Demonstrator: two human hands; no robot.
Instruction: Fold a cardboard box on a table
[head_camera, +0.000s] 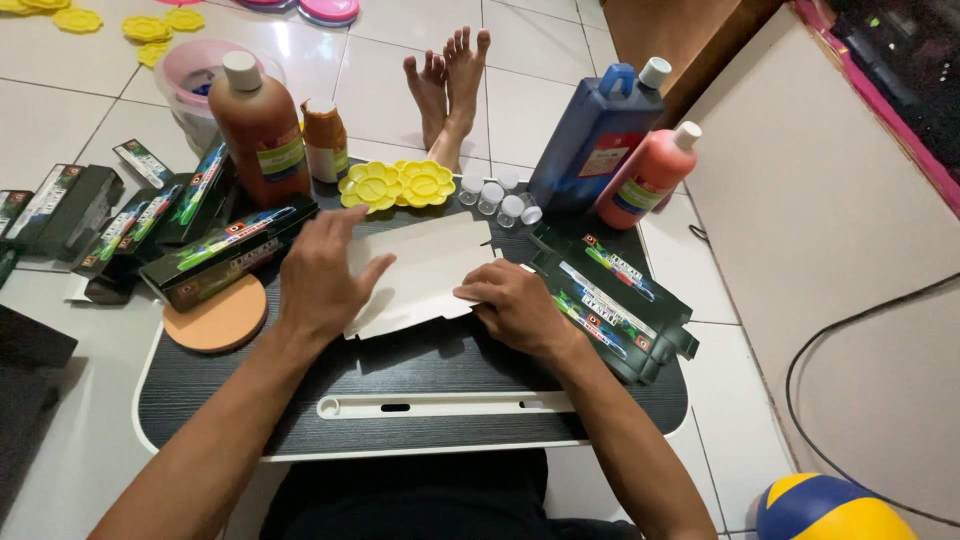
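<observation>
- While both hands press down on it, a flat, unfolded cardboard box blank (425, 270) lies plain side up near the middle of the dark lap surface (420, 400), seen from the head camera.
- The left hand (322, 275) lies palm-down on the blank's left part, its fingers (350, 235) spread and flat, gripping nothing.
- The right hand (515, 305) rests on the blank's lower right edge, its fingers (478, 293) bent and pressing the card; whether they pinch the edge I cannot tell.
- Just right of the right hand sits a stack of printed flat box blanks (615, 300), dark green.
- Left of the left hand lies a folded dark box (225, 255), with a round orange disc (215, 318) below it.
- Behind the blank stand yellow flower-shaped palettes (398, 185), small clear pots with white lids (497, 197), a brown bottle (260, 130), a blue bottle (595, 130) and a red bottle (648, 175).
- Bare feet (450, 80) rest on the tiled floor (60, 120) beyond.
</observation>
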